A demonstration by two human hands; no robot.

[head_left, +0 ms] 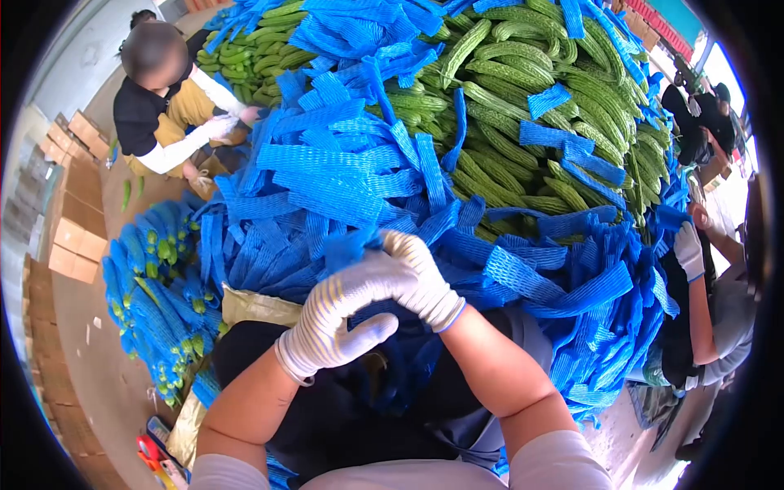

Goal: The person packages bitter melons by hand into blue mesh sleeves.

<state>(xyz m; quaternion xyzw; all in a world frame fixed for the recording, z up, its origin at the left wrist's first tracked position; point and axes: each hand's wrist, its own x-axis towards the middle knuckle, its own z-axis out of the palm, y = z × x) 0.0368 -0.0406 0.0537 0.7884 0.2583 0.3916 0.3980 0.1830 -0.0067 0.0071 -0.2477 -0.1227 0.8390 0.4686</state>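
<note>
Blue net sleeve point(351, 248), blurred, points leftward, long axis roughly sideways, beside the curled right hand point(418, 279), grip unclear; the left hand point(339, 306) holds thumb and fingers apart.

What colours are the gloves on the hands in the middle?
The gloves are whitish with thin yellowish and grey stripes, clearest in the head view.

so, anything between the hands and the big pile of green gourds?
Yes. Loose blue mesh sleeves are heaped between the left hand and right hand and the green gourds beyond. A few blue strips also lie across the gourds. Some gourds show uncovered between them.
</note>
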